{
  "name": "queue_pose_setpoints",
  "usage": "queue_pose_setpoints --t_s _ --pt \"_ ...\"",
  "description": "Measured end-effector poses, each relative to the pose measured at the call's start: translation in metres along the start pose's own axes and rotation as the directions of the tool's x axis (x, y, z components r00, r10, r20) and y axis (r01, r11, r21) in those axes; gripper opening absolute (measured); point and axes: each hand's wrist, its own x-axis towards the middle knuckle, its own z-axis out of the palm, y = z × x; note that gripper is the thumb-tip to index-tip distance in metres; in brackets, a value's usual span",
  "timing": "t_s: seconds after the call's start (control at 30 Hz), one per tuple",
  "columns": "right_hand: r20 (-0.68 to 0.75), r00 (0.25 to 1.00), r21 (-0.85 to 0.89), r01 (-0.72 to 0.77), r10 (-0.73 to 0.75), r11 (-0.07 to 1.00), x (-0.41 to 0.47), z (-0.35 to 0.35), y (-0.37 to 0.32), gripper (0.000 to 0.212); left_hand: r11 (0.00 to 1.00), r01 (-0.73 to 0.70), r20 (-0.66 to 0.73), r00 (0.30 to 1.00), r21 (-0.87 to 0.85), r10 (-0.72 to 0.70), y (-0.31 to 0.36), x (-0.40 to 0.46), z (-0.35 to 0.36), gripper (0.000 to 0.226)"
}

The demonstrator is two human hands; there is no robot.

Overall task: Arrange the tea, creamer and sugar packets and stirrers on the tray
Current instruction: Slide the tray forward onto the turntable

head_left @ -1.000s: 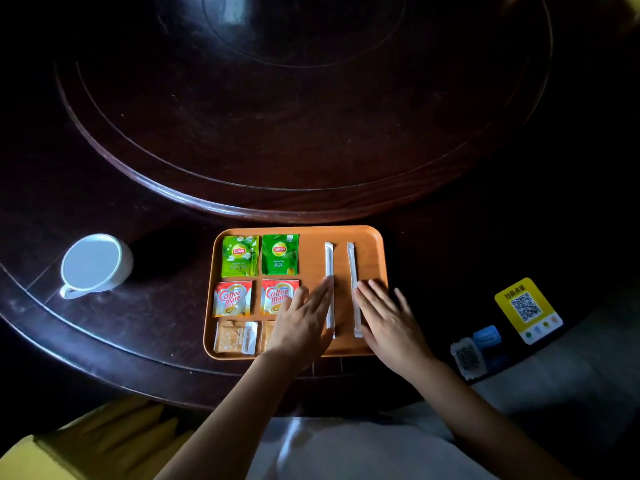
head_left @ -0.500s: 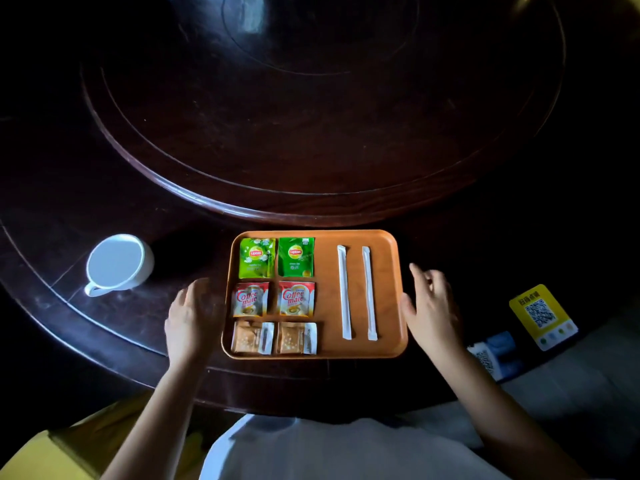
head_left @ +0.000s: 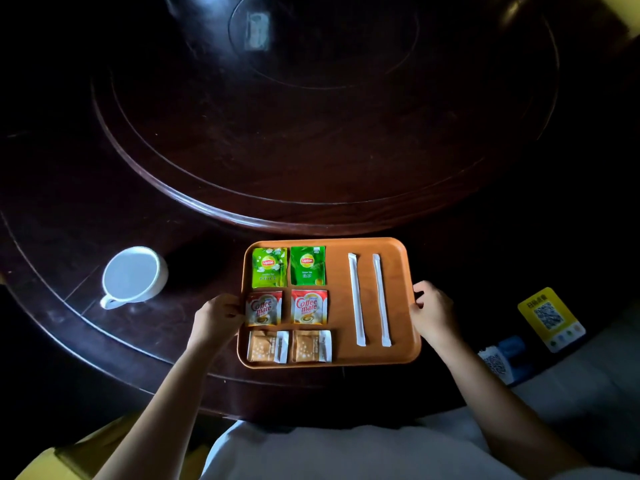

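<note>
An orange tray lies on the dark table near its front edge. Two green tea packets fill its top left. Below them sit two red creamer packets, and below those two tan sugar packets. Two white wrapped stirrers lie side by side on the right half. My left hand grips the tray's left rim. My right hand grips its right rim.
A white cup stands on the table left of the tray. A raised round turntable fills the table's middle behind the tray. A yellow QR card and a blue-white QR card lie at the right.
Both hands left the stirrers, moved out to either side of the tray and closed on its left and right rims. The packets and stirrers stayed in place.
</note>
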Motion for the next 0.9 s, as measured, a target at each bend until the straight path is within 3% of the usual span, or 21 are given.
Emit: queue_pose_setpoints --t_s 0.23,0.5,0.77,0.9 --pt "0.025 1.0 0.116 -0.016 0.014 0.993 -0.011 -0.006 0.005 0.023 0.997 -0.032 -0.079 0.997 -0.068 0.027 -0.015 -0.012 -0.001 0.026" --pt "-0.084 0.996 0.237 0.028 -0.008 0.971 -0.026 -0.009 -0.01 0.028 0.99 -0.118 -0.162 0.981 -0.071 0.105 -0.014 -0.02 -0.03 0.027" --pt "-0.225 0.974 0.329 0.069 0.007 0.942 0.001 -0.027 -0.048 0.029 0.975 -0.212 -0.166 0.966 -0.071 0.198 0.027 0.019 -0.066 0.028" --pt "-0.269 0.962 0.32 0.132 -0.044 0.938 0.031 -0.044 -0.065 0.027 0.967 -0.249 -0.246 0.942 -0.048 0.23 0.062 0.043 -0.07 0.03"
